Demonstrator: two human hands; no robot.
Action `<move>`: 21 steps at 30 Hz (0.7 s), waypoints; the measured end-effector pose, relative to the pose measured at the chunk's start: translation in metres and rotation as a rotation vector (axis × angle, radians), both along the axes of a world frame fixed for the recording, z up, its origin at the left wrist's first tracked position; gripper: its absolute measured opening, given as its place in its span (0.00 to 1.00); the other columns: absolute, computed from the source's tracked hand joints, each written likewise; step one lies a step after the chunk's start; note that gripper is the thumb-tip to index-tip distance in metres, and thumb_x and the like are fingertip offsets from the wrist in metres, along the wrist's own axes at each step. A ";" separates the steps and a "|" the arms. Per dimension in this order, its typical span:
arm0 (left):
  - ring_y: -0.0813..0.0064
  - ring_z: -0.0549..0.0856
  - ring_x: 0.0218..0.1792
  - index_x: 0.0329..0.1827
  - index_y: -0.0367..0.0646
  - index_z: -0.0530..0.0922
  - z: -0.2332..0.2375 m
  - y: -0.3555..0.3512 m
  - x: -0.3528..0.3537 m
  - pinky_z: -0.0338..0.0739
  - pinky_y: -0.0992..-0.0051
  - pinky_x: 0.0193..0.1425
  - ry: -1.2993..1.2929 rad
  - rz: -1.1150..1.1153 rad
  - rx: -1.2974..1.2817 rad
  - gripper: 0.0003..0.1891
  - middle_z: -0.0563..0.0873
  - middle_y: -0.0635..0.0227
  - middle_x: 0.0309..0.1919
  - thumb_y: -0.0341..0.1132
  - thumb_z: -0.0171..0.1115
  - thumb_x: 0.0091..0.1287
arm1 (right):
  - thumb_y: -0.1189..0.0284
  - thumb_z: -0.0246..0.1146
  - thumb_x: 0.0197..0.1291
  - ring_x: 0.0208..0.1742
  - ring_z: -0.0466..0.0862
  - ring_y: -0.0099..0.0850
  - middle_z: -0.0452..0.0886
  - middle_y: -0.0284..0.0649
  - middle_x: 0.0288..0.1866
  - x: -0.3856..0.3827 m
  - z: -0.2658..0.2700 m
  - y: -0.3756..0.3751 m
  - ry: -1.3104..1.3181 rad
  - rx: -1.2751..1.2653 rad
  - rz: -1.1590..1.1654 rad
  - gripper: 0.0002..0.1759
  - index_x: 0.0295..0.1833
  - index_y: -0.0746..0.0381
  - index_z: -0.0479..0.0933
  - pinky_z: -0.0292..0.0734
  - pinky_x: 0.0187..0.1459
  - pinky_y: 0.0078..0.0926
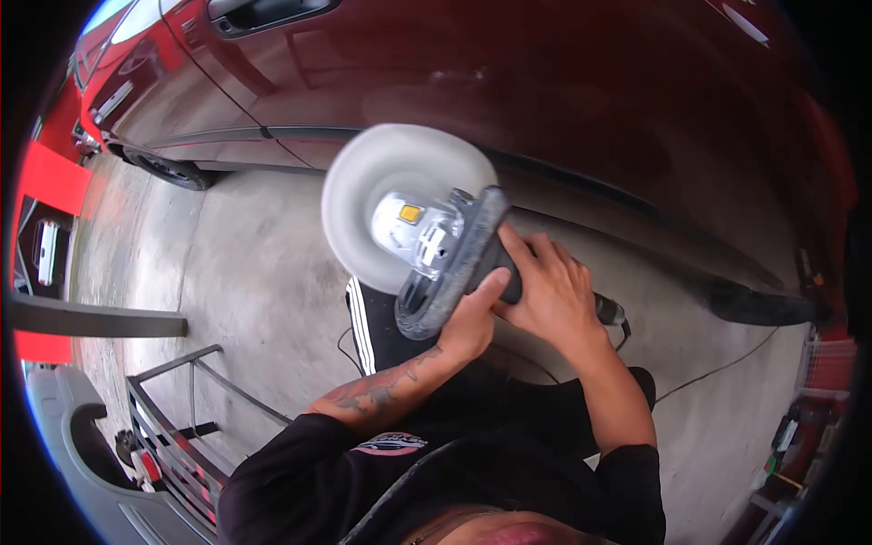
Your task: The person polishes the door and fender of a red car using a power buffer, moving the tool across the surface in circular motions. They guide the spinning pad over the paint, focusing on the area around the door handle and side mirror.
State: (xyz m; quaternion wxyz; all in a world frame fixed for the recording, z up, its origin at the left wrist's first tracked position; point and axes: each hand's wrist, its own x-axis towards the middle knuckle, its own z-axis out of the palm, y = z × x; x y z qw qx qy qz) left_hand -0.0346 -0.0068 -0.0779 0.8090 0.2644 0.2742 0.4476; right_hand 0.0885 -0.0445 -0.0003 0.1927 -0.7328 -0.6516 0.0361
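A polisher point(436, 245) with a large whitish round pad point(363, 163) is held in front of me, beside the dark red car door point(545, 109). The pad looks smeared, and its upper part overlaps the car's lower edge. My left hand point(472, 318) is closed around the dark body behind the grey-edged handle, thumb on top and most fingers hidden. My right hand point(549, 282) wraps over the same body from the right. The tool's rear end point(609, 311) shows past my right wrist, with a cord hanging from it.
A black metal frame point(177, 409) and a grey moulded panel point(68, 418) stand at left, below a grey beam point(100, 318). The cord point(718, 371) runs over the concrete floor point(245, 236). Shelved items point(786, 436) line the right edge. A car wheel point(168, 170) is at upper left.
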 end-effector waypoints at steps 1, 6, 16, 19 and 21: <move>0.73 0.82 0.56 0.63 0.36 0.78 -0.001 0.004 -0.007 0.76 0.72 0.65 -0.011 0.014 0.016 0.18 0.83 0.67 0.56 0.25 0.65 0.71 | 0.58 0.80 0.39 0.44 0.85 0.46 0.78 0.42 0.48 -0.005 0.000 0.007 -0.004 -0.001 0.012 0.57 0.80 0.41 0.64 0.85 0.41 0.48; 0.76 0.83 0.52 0.60 0.36 0.80 -0.010 0.026 -0.039 0.78 0.73 0.60 0.118 -0.039 0.081 0.16 0.85 0.67 0.51 0.28 0.66 0.71 | 0.57 0.81 0.38 0.47 0.85 0.46 0.79 0.43 0.49 -0.037 -0.019 0.021 0.054 0.028 -0.042 0.57 0.78 0.42 0.65 0.85 0.43 0.48; 0.68 0.81 0.61 0.66 0.35 0.74 -0.023 0.021 -0.051 0.76 0.65 0.65 0.195 -0.334 0.722 0.24 0.83 0.59 0.58 0.33 0.70 0.69 | 0.64 0.79 0.41 0.51 0.84 0.53 0.81 0.47 0.52 -0.076 -0.025 -0.030 0.104 0.135 -0.412 0.38 0.62 0.55 0.78 0.83 0.46 0.49; 0.70 0.84 0.55 0.63 0.37 0.77 -0.039 0.042 -0.070 0.80 0.68 0.59 0.240 -0.303 0.721 0.23 0.86 0.63 0.53 0.31 0.73 0.66 | 0.63 0.78 0.41 0.51 0.84 0.53 0.81 0.46 0.51 -0.094 -0.023 -0.006 0.088 0.078 -0.392 0.37 0.62 0.56 0.77 0.83 0.46 0.51; 0.72 0.84 0.54 0.63 0.38 0.77 -0.048 0.058 -0.086 0.80 0.69 0.60 0.235 -0.228 0.579 0.24 0.86 0.64 0.54 0.30 0.74 0.64 | 0.62 0.78 0.41 0.51 0.84 0.51 0.80 0.44 0.52 -0.105 -0.028 0.021 0.056 0.080 -0.313 0.38 0.62 0.55 0.76 0.83 0.45 0.51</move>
